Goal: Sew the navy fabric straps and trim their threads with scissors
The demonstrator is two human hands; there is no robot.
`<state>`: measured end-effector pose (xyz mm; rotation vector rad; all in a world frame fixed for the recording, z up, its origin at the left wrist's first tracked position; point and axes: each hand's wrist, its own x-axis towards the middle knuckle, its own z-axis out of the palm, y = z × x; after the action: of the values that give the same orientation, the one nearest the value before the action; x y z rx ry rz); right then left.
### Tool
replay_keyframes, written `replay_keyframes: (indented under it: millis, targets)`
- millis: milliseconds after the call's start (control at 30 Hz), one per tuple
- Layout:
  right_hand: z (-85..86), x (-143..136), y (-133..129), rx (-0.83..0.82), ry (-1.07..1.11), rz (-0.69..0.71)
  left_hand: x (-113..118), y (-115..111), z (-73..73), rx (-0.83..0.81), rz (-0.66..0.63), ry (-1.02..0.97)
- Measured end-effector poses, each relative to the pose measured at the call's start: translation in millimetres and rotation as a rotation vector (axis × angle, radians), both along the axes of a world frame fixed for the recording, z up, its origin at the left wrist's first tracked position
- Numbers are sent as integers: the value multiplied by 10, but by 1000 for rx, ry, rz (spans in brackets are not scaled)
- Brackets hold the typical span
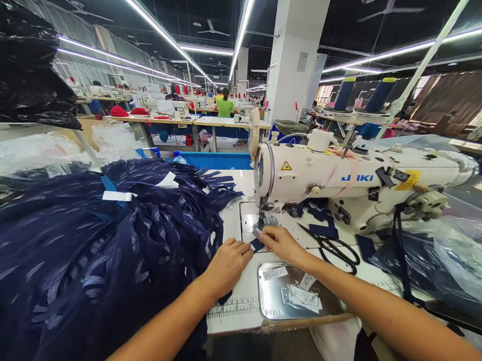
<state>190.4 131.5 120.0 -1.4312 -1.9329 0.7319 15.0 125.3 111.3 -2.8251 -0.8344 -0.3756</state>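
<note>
My right hand [282, 243] pinches a small white label [257, 233] just in front of the sewing machine's needle area [262, 219]. Beneath that label lies a small navy fabric piece [257, 245]. The closed fingertips of my left hand [230, 259] meet its left end, where a bit of white shows. Nearer to me, a metal tray [270, 301] bears several printed white labels [304, 297]. Black-handled scissors [335, 251] lie right of my right hand, partly behind the forearm.
A large heap of navy garments [108, 250] covers the left side. The white sewing machine [320, 169] stands at right, navy scraps [323, 225] under its arm. Plastic-wrapped navy fabric [424, 257] lies far right. A ruler strip [234, 307] runs along the table's front edge.
</note>
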Motion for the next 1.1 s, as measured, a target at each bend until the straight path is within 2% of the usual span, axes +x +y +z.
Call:
replay_keyframes:
  millis: [233,567,1100]
  targets:
    - [-87,-47,42,-70,105,-19,-3,1,-16,23,-7,-15]
    - [-176,-62,56,-54,57,-24,-10,-5,-53,14,-10,-27]
    - [-151,-78,18,-6,-47,-34,10,-25,-31,31,3,-12]
